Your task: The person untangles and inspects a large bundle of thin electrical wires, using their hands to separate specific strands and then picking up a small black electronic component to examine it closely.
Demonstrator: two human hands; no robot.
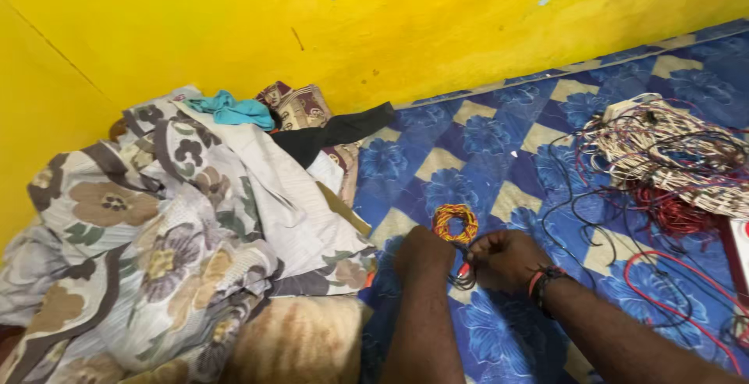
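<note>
Two hands, one coil, one wire heap. Left hand [422, 254] and right hand [505, 258] both closed, pinching dark wires [462, 275] between them. Red-yellow coil [456, 222] just beyond fingertips on blue floral mat [484, 138]; tangled wire heap [675, 161] well right.

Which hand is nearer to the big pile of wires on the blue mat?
The right hand. It is closer to the pile of wires, which lies up and to its right. The left hand is further left, beside the small yellow-red wire coil.

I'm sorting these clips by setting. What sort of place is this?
Probably a room at home, used for work on the floor: a flowered blanket heaped by the yellow wall, a blue flowered mat, and a wire pile.
</note>
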